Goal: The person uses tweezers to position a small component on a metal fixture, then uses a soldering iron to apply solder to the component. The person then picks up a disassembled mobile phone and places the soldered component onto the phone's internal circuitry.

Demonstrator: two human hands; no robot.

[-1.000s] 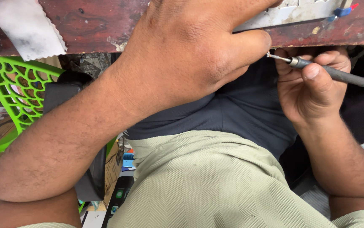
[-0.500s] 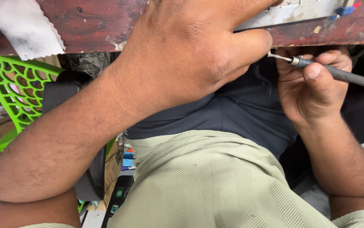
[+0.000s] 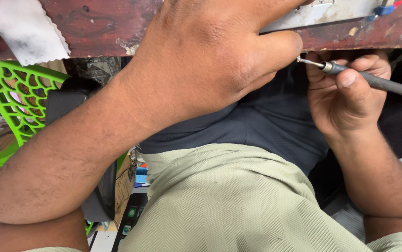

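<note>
My left hand fills the middle of the view and rests over the edge of a dark red wooden table. Its fingers run out of the top of the frame onto a flat light grey plate, so what they hold is hidden. My right hand is closed around a dark grey pen-shaped tool. The tool's thin metal tip points left and sits just beside my left thumb, under the table edge.
A white scalloped sheet lies on the table at top left. A bright green latticed plastic chair and a black block stand at the left. My lap in olive and dark cloth takes up the lower middle.
</note>
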